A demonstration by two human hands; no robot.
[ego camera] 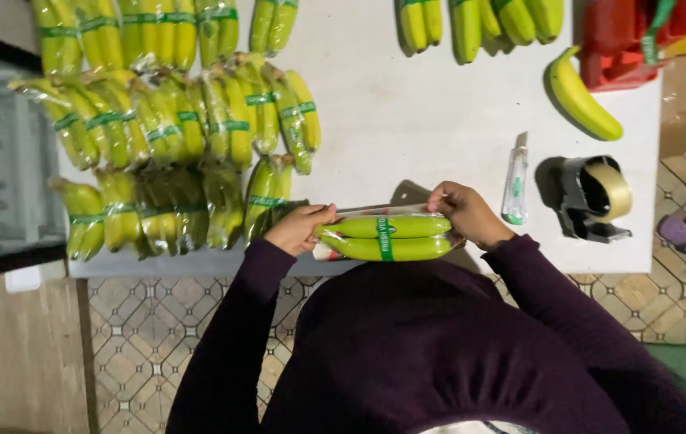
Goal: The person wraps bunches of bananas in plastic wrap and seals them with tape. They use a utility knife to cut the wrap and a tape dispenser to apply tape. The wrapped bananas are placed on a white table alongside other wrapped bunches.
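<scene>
The person holds a small bunch of green bananas (387, 237) between both hands at the near edge of the white tabletop (407, 120), just in front of the dark purple sweater. The bunch lies sideways, wrapped in clear film with a green band around its middle. The left hand (298, 229) is clamped on the bunch's left end, fingers curled over the tips of the fruit. The right hand (465, 210) is closed on the right end, fingers pressing down over the top of the film there. So the bunch sits straight between the two hands, touching both. To the left of the left hand, many banded banana bunches (174, 137) lie packed side by side in rows, the nearest just beside that hand. To the right of the right hand lies a box cutter (515, 183) with a green tip, and further right stands a tape dispenser (596, 197) with a roll of clear tape. A single loose banana (582, 100) lies beyond it, next to a red holder (628, 40) at the far corner. More bananas (479, 20) lie along the far edge.
</scene>
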